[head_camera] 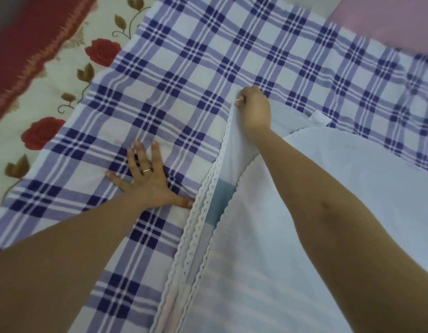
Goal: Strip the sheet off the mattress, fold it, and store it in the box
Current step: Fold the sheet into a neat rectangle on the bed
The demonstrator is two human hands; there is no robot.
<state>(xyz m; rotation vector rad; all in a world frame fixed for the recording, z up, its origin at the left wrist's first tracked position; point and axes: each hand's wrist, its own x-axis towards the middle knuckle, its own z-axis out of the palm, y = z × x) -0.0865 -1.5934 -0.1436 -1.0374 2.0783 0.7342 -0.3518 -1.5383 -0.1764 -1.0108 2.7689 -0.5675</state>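
Observation:
A pale blue-white sheet [268, 236] with a scalloped lace edge lies partly folded over on the right, its layered edges running up the middle. My right hand [255, 109] pinches the top corner of that lace edge. A blue and white plaid cover [184, 68] is spread over the mattress underneath. My left hand [145, 174] lies flat with fingers spread on the plaid cover, its thumb touching the lace edge. No box is in view.
A cream cloth with red roses [64, 92] lies along the left beside the plaid cover. A dark red fringed fabric [28, 44] fills the top left corner. A pink surface [388, 20] shows at the top right.

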